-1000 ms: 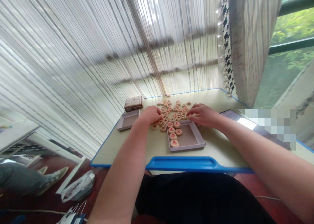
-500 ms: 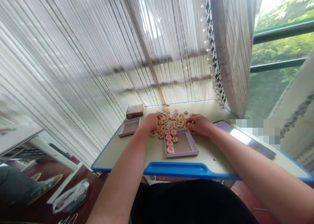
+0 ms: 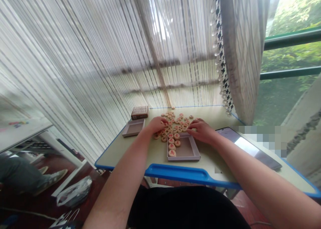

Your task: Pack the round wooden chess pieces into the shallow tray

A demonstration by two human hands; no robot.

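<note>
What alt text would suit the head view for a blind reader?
A person's left hand and right hand are at a cluster of round pieces on a blue-edged table. Nearer, a shallow tray holds six red-marked pieces in its left half; a second tray and a box lie left, a flat device right.

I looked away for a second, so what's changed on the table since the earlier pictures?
The left hand has moved slightly right and farther out over the loose pieces; whether it grips one is unclear. The right hand stays by the far right corner of the open tray, whose six pieces are unchanged.
</note>
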